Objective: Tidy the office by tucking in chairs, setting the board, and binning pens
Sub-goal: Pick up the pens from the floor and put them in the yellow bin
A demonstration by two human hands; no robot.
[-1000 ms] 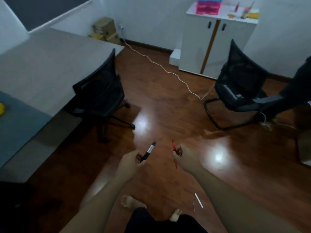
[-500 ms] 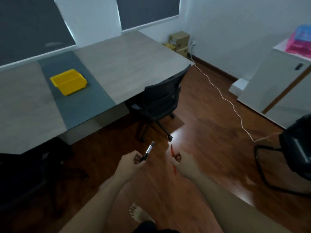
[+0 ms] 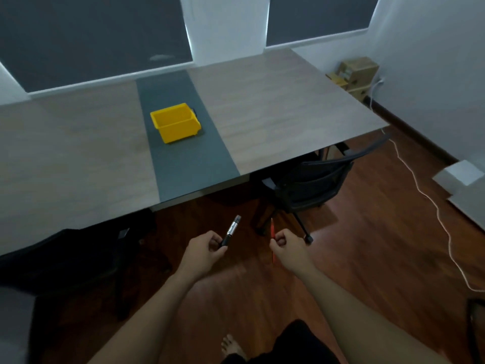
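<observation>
Your view has swung to the grey desk [image 3: 275, 106]; your left hand [image 3: 203, 252] grips a black marker [image 3: 231, 233], your right hand [image 3: 287, 246] a red pen [image 3: 273, 228]. Both remain unbinned; the yellow plastic bin [image 3: 175, 122] looks empty.

Yellow bin [image 3: 175, 123] is sitting on a dark grey strip [image 3: 183, 143] that is crossing the pale wood-grain desk [image 3: 275, 106]. 1 marker [image 3: 231, 230] is showing black with a silver band; 1 pen [image 3: 273, 237] is showing red. Chair [image 3: 312, 185] is appearing black, floor [image 3: 367, 232] glossy reddish-brown, cable [image 3: 430, 198] white.
</observation>
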